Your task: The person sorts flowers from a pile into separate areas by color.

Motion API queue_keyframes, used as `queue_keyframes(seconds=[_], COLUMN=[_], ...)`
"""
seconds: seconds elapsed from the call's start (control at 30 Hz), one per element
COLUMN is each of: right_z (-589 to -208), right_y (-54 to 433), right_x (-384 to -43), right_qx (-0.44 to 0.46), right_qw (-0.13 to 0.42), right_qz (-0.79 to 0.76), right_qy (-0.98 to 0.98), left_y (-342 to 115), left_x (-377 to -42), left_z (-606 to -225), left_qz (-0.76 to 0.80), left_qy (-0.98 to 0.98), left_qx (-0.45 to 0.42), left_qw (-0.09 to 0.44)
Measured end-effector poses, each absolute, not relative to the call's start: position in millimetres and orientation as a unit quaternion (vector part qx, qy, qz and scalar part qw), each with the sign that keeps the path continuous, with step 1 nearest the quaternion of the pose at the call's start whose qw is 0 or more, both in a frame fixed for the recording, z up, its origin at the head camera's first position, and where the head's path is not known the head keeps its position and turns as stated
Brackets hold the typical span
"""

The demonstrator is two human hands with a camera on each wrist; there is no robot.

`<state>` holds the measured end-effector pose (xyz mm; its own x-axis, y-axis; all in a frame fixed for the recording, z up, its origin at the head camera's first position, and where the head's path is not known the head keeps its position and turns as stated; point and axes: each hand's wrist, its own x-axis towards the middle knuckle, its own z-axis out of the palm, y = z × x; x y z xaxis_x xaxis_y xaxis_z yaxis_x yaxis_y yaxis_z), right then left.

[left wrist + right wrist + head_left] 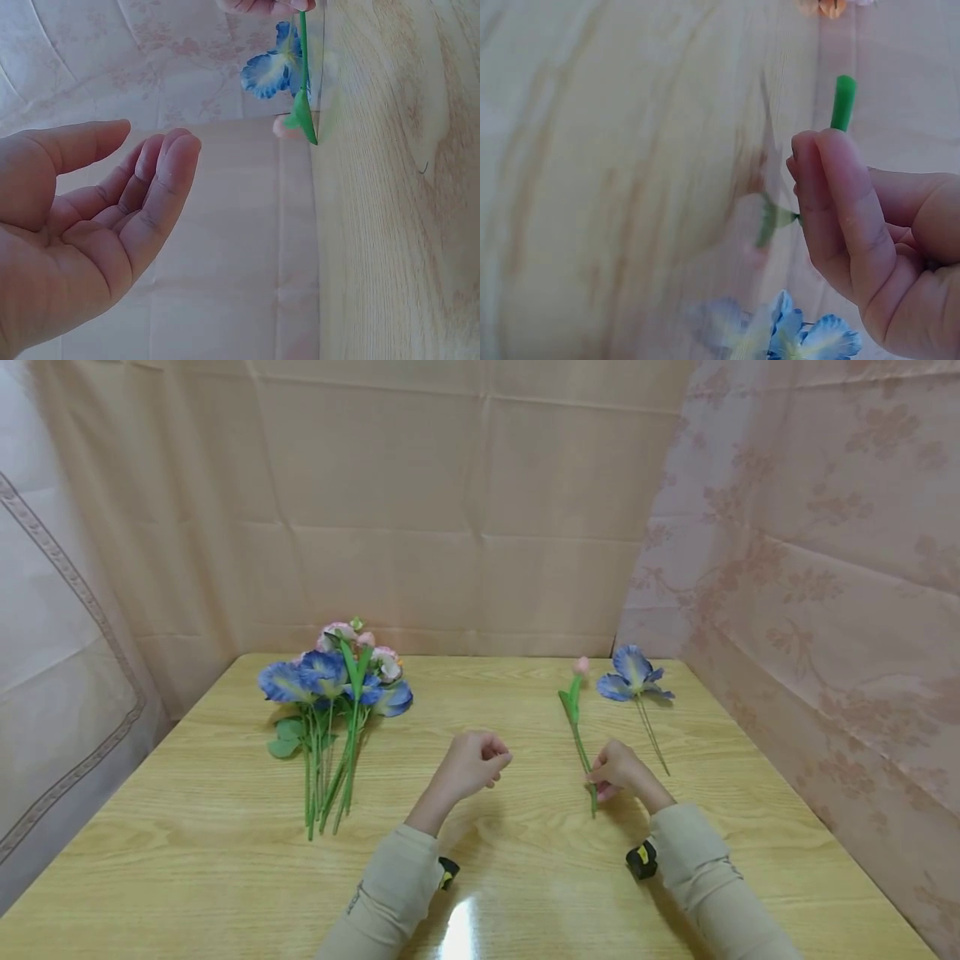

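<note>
My right hand pinches the lower stem of a pink tulip with green leaves. In the right wrist view the green stem end sticks out past the fingertips of the right hand. A blue iris-like flower lies just right of the tulip, its thin stem pointing toward me. Over the middle of the table, my left hand is raised with nothing in it. In the left wrist view the fingers of the left hand are loosely bent, thumb apart from them.
A bunch of artificial flowers lies at the table's left, with blue blooms, pink-white blooms and several green stems. The wooden table meets a beige curtain behind and a patterned cloth at the right.
</note>
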<state>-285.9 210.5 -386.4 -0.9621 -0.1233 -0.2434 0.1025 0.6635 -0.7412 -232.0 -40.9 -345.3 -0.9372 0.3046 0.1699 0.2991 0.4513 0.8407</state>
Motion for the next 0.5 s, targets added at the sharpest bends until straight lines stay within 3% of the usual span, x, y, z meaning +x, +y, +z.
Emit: queue_keyframes(seconds=[0.5], right_z=[-386.0], right_y=[211.1], right_x=[-288.2], right_qx=[-0.009], right_qw=[0.143], right_qz=[-0.404], right_qy=[0.903], left_y=[-40.7], left_x=[-232.2], left_z=[-347.2], left_qz=[0.482], left_qy=[0.857], left_qx=[0.182], left_qw=[0.0])
